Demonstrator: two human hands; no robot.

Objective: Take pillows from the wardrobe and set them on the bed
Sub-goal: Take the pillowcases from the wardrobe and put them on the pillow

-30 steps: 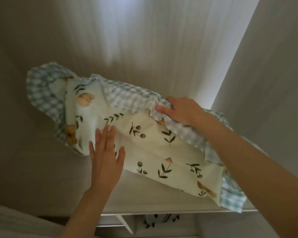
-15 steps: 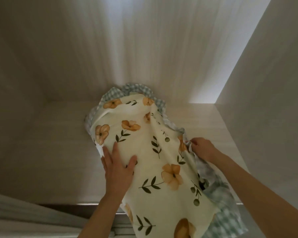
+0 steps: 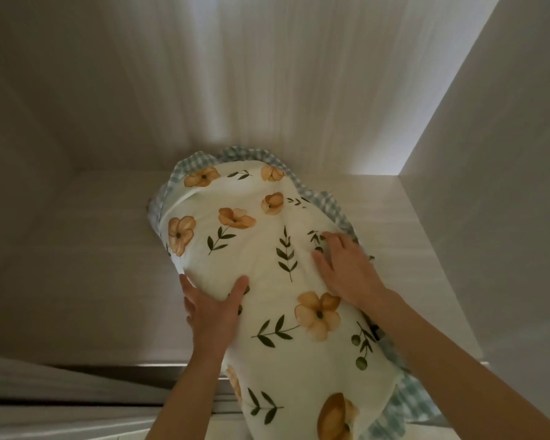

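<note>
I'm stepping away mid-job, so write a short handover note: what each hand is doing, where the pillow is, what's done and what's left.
Left hand: gripping the pillow's left edge, thumb on top.
Right hand: lying flat and open on the pillow's top right.
Floral pillow: far end on the wardrobe shelf, near end overhanging the front edge toward you.
Done: pillow reached and in hand.
Left: draw it fully out, carry it to the bed and set it down. No bed or other pillows in view.
</note>
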